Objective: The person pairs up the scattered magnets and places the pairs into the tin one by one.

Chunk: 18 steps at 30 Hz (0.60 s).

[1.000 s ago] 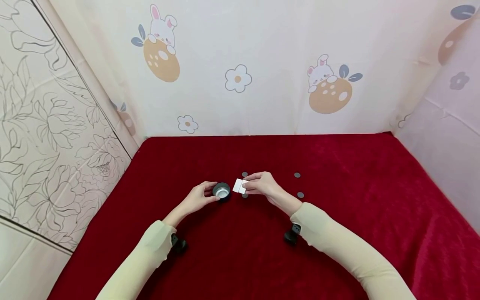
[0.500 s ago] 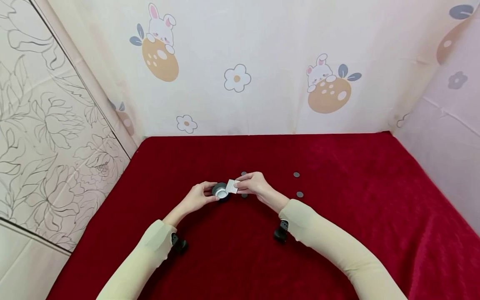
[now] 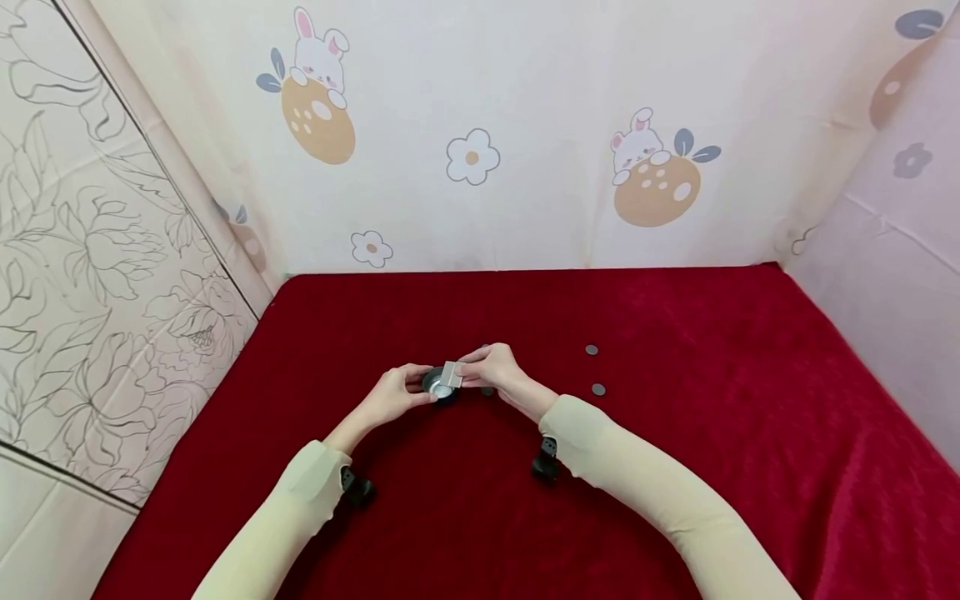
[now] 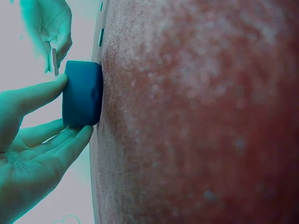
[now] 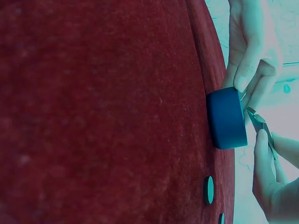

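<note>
My left hand [image 3: 388, 394] grips a small round bowl [image 3: 437, 390], dark outside and silvery inside, thumb on the near side and fingers on the far side. The bowl stands upright on the red cloth; both wrist views show its dark wall [image 4: 82, 95]. My right hand [image 3: 498, 369] pinches a small flat, pale square piece [image 3: 452, 374] with a line across its middle. That piece hangs tilted above the bowl's right rim. In the right wrist view it looks like a thin, shiny plate [image 5: 258, 121], apart from the bowl. Its exact kind cannot be told.
Dark flat discs lie on the red cloth [image 3: 480, 500]: one far disc [image 3: 592, 350] and one nearer disc [image 3: 597, 389] on the right, plus two partly behind my right hand, including a low disc [image 3: 487, 391]. A patterned curtain [image 3: 480, 100] stands behind the table.
My right hand has moved left with the square piece, from beside the bowl to above its rim, and the piece has tilted. My left hand and the bowl have stayed put.
</note>
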Each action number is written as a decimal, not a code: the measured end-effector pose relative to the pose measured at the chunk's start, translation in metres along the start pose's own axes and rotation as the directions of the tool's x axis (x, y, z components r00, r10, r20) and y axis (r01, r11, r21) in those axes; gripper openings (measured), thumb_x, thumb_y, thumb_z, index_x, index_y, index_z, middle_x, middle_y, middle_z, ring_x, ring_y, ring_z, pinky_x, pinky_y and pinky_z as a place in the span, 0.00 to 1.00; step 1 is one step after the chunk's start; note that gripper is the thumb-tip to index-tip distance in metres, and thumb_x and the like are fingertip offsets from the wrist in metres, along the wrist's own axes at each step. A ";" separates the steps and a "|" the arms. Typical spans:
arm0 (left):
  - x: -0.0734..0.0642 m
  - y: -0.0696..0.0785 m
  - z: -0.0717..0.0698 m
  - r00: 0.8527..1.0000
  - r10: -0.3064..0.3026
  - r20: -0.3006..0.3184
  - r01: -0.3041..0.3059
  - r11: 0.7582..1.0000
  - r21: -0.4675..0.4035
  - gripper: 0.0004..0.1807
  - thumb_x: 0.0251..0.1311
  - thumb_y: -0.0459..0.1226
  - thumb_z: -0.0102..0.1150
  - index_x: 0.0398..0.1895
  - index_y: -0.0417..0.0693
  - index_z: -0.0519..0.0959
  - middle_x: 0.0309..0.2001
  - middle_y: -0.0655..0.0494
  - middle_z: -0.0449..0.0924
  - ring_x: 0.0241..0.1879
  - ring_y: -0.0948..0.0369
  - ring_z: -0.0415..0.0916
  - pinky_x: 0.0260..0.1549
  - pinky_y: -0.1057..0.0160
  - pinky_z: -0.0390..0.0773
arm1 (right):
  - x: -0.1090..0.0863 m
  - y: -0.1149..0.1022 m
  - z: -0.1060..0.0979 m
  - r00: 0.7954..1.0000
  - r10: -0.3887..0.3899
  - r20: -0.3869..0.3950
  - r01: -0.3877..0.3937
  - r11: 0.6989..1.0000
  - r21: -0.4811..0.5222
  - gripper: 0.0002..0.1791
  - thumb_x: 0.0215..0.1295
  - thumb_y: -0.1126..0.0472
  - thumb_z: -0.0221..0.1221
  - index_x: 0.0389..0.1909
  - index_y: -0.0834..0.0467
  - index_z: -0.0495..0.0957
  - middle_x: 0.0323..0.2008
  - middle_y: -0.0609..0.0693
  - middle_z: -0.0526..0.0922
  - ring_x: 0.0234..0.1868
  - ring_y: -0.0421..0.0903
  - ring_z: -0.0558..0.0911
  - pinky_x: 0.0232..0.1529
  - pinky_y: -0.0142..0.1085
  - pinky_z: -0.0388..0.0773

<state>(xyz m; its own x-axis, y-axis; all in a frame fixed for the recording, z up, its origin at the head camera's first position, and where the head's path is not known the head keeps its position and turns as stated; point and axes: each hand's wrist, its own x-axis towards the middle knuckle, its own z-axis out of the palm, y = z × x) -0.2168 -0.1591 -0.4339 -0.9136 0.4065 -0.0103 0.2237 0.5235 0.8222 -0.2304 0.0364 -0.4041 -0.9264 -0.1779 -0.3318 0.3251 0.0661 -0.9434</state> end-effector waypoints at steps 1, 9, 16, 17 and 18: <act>0.000 0.000 0.000 1.000 -0.001 -0.001 0.001 1.000 0.000 0.27 0.50 0.33 0.62 0.54 0.33 0.68 0.51 0.40 0.71 0.47 0.49 0.73 0.43 0.57 0.74 | 0.001 0.000 0.001 1.000 -0.003 -0.003 0.003 1.000 -0.004 0.14 0.50 0.74 0.60 0.40 0.74 0.76 0.38 0.66 0.77 0.27 0.48 0.82 0.35 0.39 0.78; -0.001 0.002 0.001 1.000 -0.007 -0.010 0.007 1.000 0.003 0.27 0.50 0.33 0.62 0.54 0.34 0.69 0.51 0.41 0.71 0.47 0.50 0.73 0.42 0.58 0.75 | 0.008 0.005 0.003 1.000 -0.006 -0.028 0.005 0.999 -0.050 0.12 0.49 0.73 0.61 0.37 0.74 0.77 0.34 0.66 0.79 0.22 0.45 0.82 0.31 0.37 0.78; -0.001 0.004 0.001 0.999 -0.033 0.000 0.033 0.999 0.000 0.27 0.51 0.33 0.61 0.55 0.35 0.68 0.52 0.41 0.70 0.48 0.49 0.73 0.44 0.57 0.74 | 0.011 0.005 0.008 0.999 -0.027 -0.035 0.023 0.993 -0.112 0.11 0.47 0.74 0.62 0.34 0.74 0.79 0.33 0.64 0.81 0.21 0.42 0.80 0.30 0.36 0.79; -0.001 0.003 0.001 0.999 -0.034 0.003 0.034 0.999 -0.001 0.27 0.51 0.33 0.61 0.55 0.35 0.68 0.52 0.41 0.70 0.48 0.49 0.72 0.44 0.57 0.74 | 0.012 0.006 0.009 0.999 -0.033 -0.039 0.028 0.992 -0.122 0.11 0.46 0.74 0.62 0.33 0.74 0.79 0.32 0.64 0.81 0.22 0.42 0.80 0.30 0.36 0.79; -0.001 0.003 0.001 0.999 -0.038 0.004 0.038 0.999 -0.002 0.27 0.51 0.33 0.61 0.55 0.35 0.67 0.52 0.41 0.70 0.48 0.49 0.72 0.44 0.57 0.73 | 0.012 0.006 0.010 0.998 -0.039 -0.042 0.033 0.991 -0.131 0.10 0.46 0.74 0.62 0.33 0.74 0.79 0.32 0.64 0.81 0.22 0.42 0.80 0.30 0.36 0.79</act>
<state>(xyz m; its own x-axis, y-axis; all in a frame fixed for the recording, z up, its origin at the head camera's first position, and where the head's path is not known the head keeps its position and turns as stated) -0.2151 -0.1573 -0.4321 -0.9200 0.3895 -0.0435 0.1884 0.5367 0.8225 -0.2375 0.0250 -0.4132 -0.9454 -0.1388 -0.2947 0.2669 0.1887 -0.9451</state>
